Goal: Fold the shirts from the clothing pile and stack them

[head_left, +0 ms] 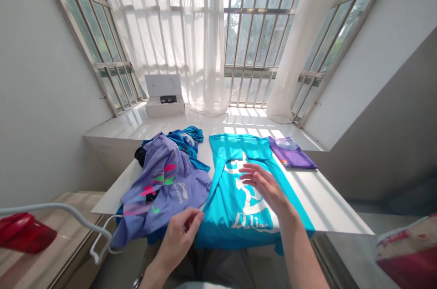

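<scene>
A turquoise T-shirt with white lettering lies spread over the white table, its top part folded inward and its lower end hanging past the near edge. Above its printed middle, my right hand is open, fingers stretched out and apart; it holds nothing. Beside the shirt's lower left edge, my left hand is closed with thumb and fingertips together. Whether cloth is caught between them is hidden. To the left lies a crumpled lilac shirt with pink and green shapes, partly over blue clothing.
A folded purple garment rests at the table's far right. On the windowsill stands an open white box with a black object. White hanger-like tubing and a red item are at left. Sheer curtains hang behind.
</scene>
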`<state>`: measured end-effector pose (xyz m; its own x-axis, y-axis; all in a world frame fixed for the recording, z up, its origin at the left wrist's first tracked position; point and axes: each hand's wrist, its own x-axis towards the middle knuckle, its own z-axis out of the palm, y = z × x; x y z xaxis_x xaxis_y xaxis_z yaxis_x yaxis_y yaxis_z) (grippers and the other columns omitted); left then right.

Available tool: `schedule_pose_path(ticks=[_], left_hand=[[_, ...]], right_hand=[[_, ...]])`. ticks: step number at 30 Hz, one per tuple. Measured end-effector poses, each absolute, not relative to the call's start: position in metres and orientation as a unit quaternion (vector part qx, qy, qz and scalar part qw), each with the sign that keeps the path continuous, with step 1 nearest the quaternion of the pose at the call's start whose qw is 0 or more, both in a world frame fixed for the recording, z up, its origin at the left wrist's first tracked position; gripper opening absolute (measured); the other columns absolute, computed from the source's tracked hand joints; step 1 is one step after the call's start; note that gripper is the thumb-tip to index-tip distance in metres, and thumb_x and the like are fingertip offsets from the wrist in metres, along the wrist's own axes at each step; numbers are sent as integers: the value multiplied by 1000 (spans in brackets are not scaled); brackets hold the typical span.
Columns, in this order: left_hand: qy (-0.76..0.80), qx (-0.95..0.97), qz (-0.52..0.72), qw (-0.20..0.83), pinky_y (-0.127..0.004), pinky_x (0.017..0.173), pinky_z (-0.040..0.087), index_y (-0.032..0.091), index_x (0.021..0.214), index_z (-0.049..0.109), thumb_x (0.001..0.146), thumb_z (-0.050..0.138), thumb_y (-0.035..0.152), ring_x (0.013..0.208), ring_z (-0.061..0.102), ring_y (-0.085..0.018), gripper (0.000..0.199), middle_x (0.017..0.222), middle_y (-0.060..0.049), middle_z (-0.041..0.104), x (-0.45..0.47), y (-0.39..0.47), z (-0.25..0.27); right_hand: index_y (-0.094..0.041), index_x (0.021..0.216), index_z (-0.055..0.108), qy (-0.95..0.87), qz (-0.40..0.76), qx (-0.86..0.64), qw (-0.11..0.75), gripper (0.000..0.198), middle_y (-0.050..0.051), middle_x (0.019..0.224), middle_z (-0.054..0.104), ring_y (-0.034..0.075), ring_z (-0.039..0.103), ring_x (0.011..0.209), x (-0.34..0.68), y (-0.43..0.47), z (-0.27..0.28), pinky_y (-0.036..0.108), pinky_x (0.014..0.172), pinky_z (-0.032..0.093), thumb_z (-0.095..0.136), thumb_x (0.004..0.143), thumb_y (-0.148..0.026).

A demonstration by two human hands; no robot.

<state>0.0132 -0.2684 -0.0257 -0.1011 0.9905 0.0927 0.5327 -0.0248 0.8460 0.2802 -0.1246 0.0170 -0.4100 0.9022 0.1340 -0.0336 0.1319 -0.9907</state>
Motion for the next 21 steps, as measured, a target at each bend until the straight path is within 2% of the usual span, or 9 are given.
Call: schedule_pose_path(ticks=[2, 4, 7, 10, 13, 16, 18, 21], left_hand=[[662, 565, 386, 306, -28, 61, 51, 23, 86, 72, 96, 50, 58, 66, 64, -20, 43, 75, -2, 72, 7, -307, -46], [683, 547, 377, 305, -29, 65, 54, 23, 96, 73, 93, 53, 56, 73, 68, -21, 39, 87, -4, 75, 3, -327, -66], [710, 536, 357, 285, -33, 72, 58, 22, 118, 69, 86, 57, 54, 91, 72, -26, 46, 112, -10, 75, 5, -333, -92], [694, 559, 357, 281, -39, 89, 58, 20, 121, 66, 84, 60, 51, 107, 70, -29, 49, 122, -14, 72, 16, -323, -108], [674, 588, 356, 271, -40, 92, 55, 20, 106, 67, 88, 58, 48, 104, 70, -29, 34, 109, -12, 74, 28, -312, -111], [663, 604, 350, 270, -36, 80, 55, 21, 83, 62, 92, 54, 48, 85, 70, -26, 30, 87, -7, 73, 37, -308, -100], [636, 614, 360, 298, -32, 73, 53, 22, 76, 57, 95, 51, 49, 76, 67, -22, 34, 78, -4, 69, 43, -310, -87], [607, 603, 384, 347, -27, 66, 51, 23, 81, 56, 100, 47, 50, 69, 64, -19, 34, 75, -2, 68, 54, -320, -67]], right_hand=[[-23, 113, 73, -561, 652, -298, 412, 59, 15, 110, 75, 30, 72, 93, 285, -182, 5, 47, 85, 56, 63, 83, -73], [-22, 105, 76, -496, 695, -294, 429, 59, 13, 97, 76, 28, 71, 84, 281, -225, -14, 46, 80, 57, 68, 79, -75], [-21, 102, 78, -428, 705, -359, 438, 53, 13, 99, 77, 25, 71, 86, 267, -267, -46, 41, 81, 55, 78, 76, -67], [-21, 100, 79, -376, 706, -405, 443, 54, 13, 97, 77, 24, 71, 85, 258, -292, -73, 38, 79, 56, 82, 71, -67], [-21, 97, 79, -359, 693, -434, 449, 56, 13, 95, 77, 24, 71, 82, 257, -305, -86, 38, 77, 57, 82, 69, -70], [-22, 97, 78, -396, 637, -462, 474, 54, 12, 97, 77, 27, 71, 89, 252, -308, -81, 40, 82, 57, 78, 73, -71], [-24, 100, 78, -442, 583, -461, 502, 50, 12, 105, 77, 30, 70, 103, 246, -304, -71, 42, 92, 56, 72, 79, -70], [-28, 112, 76, -488, 548, -446, 512, 48, 10, 126, 72, 32, 61, 126, 234, -292, -60, 43, 107, 49, 67, 85, -67]])
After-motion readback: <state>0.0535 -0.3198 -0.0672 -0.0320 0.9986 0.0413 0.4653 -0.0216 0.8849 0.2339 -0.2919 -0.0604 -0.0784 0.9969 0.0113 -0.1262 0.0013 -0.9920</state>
